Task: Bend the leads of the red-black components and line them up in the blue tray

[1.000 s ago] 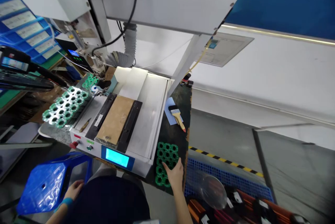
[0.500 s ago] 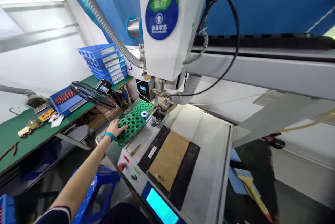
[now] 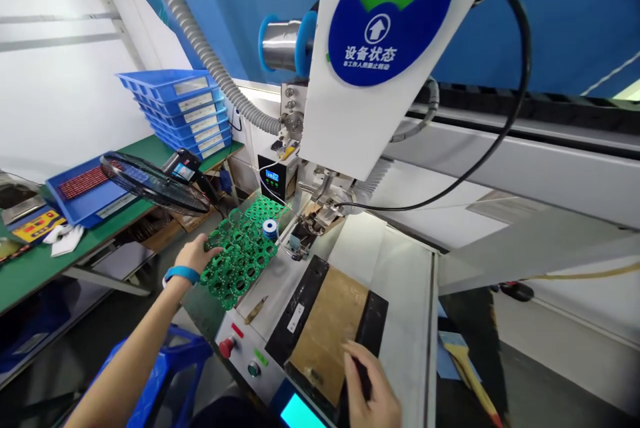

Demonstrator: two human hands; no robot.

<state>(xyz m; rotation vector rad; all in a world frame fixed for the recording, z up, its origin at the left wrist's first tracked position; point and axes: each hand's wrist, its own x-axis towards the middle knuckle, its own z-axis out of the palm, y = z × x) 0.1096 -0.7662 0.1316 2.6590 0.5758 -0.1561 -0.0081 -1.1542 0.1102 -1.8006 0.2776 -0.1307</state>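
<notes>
My left hand (image 3: 194,256) grips the left edge of a green circuit board panel (image 3: 235,256) full of round holes, its thumb on top and some fingers hidden. Behind this panel lies another green panel (image 3: 263,211), with a small blue-and-white spool (image 3: 271,229) beside them. My right hand (image 3: 367,385) hovers over the right side of a fixture with a tan plate (image 3: 330,325) between black side bars. Its thumb and forefinger are curved with a gap between them, and nothing shows in them. The soldering head (image 3: 320,215) stands beyond the fixture.
A tweezer-like tool (image 3: 256,310) lies left of the fixture, near a red button (image 3: 227,347) and a lit screen (image 3: 303,411). A black fan (image 3: 155,181) and stacked blue trays (image 3: 180,111) stand at left. A brush (image 3: 467,365) lies at right.
My right hand has come into view over the fixture. My left hand stays at the panel's left edge, now with the thumb over it. The camera has moved closer to the machine.
</notes>
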